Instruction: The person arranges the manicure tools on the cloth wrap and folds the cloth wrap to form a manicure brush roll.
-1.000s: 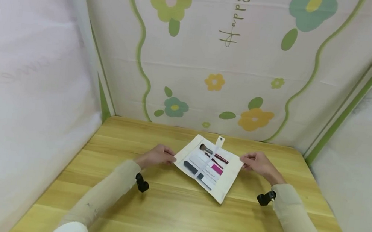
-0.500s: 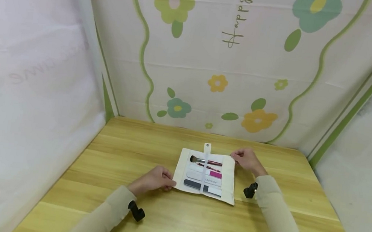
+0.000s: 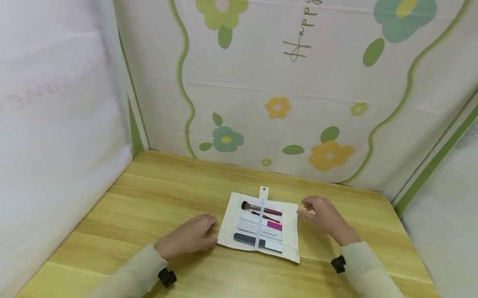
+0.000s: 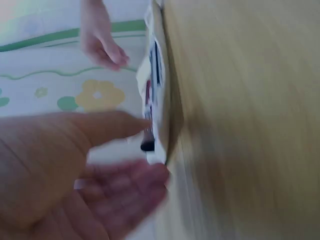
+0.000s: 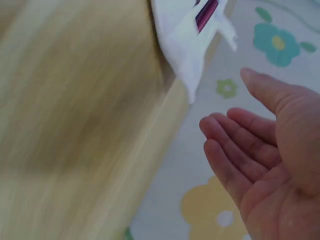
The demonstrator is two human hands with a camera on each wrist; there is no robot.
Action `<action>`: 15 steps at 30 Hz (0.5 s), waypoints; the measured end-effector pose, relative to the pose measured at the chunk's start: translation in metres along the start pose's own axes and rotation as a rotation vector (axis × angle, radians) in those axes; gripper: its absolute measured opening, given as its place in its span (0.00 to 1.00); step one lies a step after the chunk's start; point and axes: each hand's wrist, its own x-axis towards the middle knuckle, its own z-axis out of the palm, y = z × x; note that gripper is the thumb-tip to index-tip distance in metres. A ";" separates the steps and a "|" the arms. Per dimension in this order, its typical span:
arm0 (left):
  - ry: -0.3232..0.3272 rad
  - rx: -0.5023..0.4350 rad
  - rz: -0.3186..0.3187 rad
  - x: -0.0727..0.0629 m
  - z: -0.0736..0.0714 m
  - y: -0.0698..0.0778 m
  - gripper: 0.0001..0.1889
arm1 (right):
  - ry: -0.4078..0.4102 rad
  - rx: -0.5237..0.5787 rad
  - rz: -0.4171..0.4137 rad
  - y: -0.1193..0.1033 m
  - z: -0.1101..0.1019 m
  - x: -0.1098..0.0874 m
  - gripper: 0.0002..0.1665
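Observation:
An unfolded white cloth tool pouch [image 3: 291, 234] lies flat on the wooden table, its snap tab [image 3: 263, 193] pointing to the back. Under a white elastic band [image 3: 259, 225] sit a makeup brush [image 3: 273, 211], a thin red tool [image 3: 268, 217], a white piece with a pink end [image 3: 274, 225], a white nail file [image 3: 250, 227] and a dark grey file [image 3: 249, 240]. My left hand [image 3: 189, 235] is at the pouch's lower left edge, thumb and fingers parted around nothing. Beyond the upper right corner, my right hand [image 5: 270, 145] has its fingers spread apart from the cloth.
The wooden table [image 3: 224, 288] runs on around the pouch. A flowered cloth wall [image 3: 247, 72] rises behind it, with white cloth walls at the left [image 3: 38, 147] and right [image 3: 468, 217]. A black wrist camera [image 3: 167, 277] sits on the left sleeve.
The pouch was tilted and gripped at both sides; it turned square and came down onto the table. Both hands then let go, the right drawing away to the right.

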 end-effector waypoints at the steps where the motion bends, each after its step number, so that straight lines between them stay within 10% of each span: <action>1: 0.000 0.068 0.048 -0.001 -0.002 -0.001 0.13 | -0.002 -0.022 -0.058 -0.005 -0.003 -0.007 0.21; 8: -0.010 0.372 0.348 -0.001 -0.005 -0.008 0.23 | -0.018 -0.109 -0.313 -0.030 0.006 -0.060 0.24; 15: -0.037 0.431 0.377 0.006 0.002 -0.014 0.21 | -0.101 -0.113 -0.232 -0.033 0.032 -0.089 0.29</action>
